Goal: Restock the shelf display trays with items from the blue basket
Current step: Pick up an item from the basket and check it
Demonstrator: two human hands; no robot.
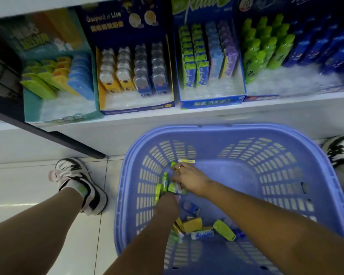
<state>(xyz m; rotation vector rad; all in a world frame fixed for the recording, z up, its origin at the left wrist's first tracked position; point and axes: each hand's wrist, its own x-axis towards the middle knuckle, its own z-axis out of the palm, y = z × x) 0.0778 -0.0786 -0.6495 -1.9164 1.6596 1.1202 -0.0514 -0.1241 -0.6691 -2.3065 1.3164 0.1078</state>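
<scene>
The blue basket point(326, 175) stands on the tiled floor point(28, 185) below the white shelf point(147, 119), and both arms reach into it. The left hand point(168, 197), largely hidden behind its own wrist, grips a small green bottle point(164, 182) with green packets point(173, 188) at the basket's left wall. The right hand point(189, 178) lies over the same cluster with fingers bent; its grasp cannot be determined. Yellow packs point(192, 225) lie loose at the near end. Four display trays point(211, 100) sit side by side on the shelf, partly filled.
</scene>
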